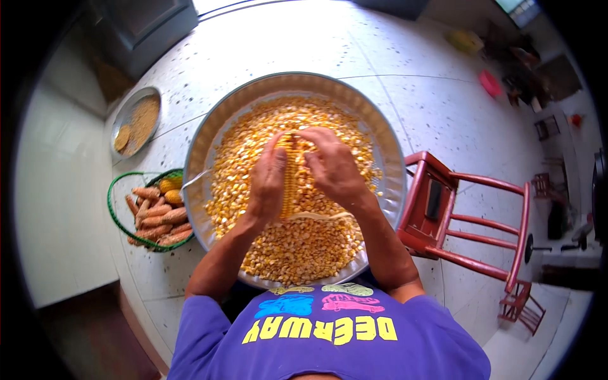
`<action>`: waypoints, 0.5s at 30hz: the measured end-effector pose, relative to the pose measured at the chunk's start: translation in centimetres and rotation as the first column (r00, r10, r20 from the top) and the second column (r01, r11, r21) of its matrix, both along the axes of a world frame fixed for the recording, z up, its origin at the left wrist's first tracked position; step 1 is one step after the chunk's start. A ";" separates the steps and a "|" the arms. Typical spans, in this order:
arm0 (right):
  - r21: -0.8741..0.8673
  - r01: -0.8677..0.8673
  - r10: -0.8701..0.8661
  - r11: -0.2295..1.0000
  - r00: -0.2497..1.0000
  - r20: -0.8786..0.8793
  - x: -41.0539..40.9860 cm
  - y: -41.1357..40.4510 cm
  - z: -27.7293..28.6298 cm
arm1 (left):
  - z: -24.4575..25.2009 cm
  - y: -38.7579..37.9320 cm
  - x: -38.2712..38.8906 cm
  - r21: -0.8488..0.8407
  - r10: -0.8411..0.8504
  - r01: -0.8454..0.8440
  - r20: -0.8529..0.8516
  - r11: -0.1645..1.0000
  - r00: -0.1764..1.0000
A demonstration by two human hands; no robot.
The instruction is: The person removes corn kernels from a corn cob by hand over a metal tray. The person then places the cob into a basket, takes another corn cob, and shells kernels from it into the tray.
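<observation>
An ear of corn [288,187] with rows of yellow kernels points away from me, over a large round metal pan [198,142]. My left hand [268,183] lies along its left side, thumb on top, and holds it. At the far end, my right hand [335,166] curls its fingers over the tip, thumb on the right side. A darker gap in the kernels shows near that tip. Loose corn kernels [304,256] cover most of the pan's bottom. A pale, thin strip [323,216] extends right from the near end of the ear, above the kernels.
Left of the pan stands a green-rimmed basket [114,209] of bare cobs [159,216] and a few yellow ears. Behind it lies a metal basin [116,107] with grain. A red wooden chair [484,228] with a dark flat object [433,198] stands close on the right.
</observation>
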State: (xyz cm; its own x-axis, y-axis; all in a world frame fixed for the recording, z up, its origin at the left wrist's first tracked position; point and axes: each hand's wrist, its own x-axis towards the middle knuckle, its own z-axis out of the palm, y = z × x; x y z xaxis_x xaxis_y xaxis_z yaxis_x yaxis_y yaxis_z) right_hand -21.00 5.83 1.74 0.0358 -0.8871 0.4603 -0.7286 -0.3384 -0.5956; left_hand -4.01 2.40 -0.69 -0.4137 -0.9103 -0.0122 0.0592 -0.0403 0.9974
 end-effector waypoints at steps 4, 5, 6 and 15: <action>0.142 0.088 -0.061 0.986 0.981 -0.183 0.9 0.8 5.1 | -0.1 -0.6 1.1 0.072 0.053 -0.047 -0.081 0.996 0.995; 0.326 0.101 0.029 0.940 0.928 -0.371 1.1 0.4 7.1 | -0.4 -0.9 1.2 0.076 0.062 -0.054 -0.117 0.996 0.991; 0.496 0.150 0.151 0.855 0.844 -0.515 1.1 0.1 8.2 | -1.2 -1.6 1.6 0.066 0.041 -0.034 -0.119 0.997 0.992; 0.795 -0.328 0.859 0.510 0.235 -0.454 5.3 2.0 22.2 | -7.4 -4.7 1.7 -0.043 0.450 -0.460 -0.146 0.887 0.881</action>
State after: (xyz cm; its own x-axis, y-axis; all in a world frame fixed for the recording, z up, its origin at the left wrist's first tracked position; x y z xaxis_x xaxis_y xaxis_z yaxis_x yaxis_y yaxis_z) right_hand -15.66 7.81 23.92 0.7208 -0.4394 -0.5361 -0.6051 -0.7762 -0.1774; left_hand -2.30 -2.32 -8.08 0.0527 -0.9948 0.0873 0.1807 0.0955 0.9789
